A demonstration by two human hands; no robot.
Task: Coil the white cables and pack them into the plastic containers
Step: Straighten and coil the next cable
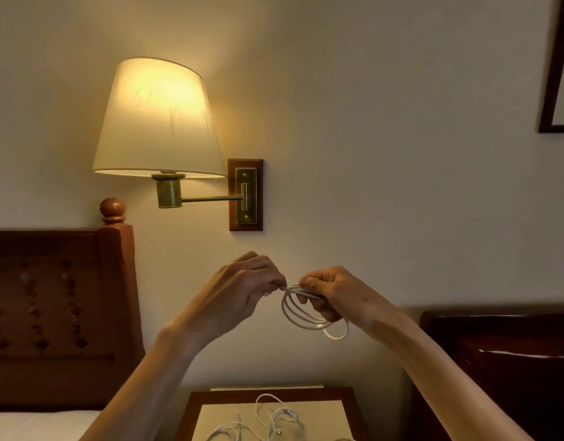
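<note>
Holding a half-made coil of white cable (309,313) in the air in front of the wall, well above the bedside surface (349,405), the person works with both hands close together. The right hand (334,294) has its fingers curled round the top of the coil, gripping the gathered turns, so the loops hang down and slightly to the left below it. The left hand (248,288) sits just to the left of the coil, its fingers pinched shut at the point where the cable leaves the bundle; what lies inside the pinch is too small to make out. The gripped bundle runs roughly left to right between the two hands, while the loops lie in a near-upright plane facing the camera. The next turn likely depends on the left hand, which is nearer the free end. More loose white cables (274,418) lie on the surface below; no plastic container can be clearly made out.
</note>
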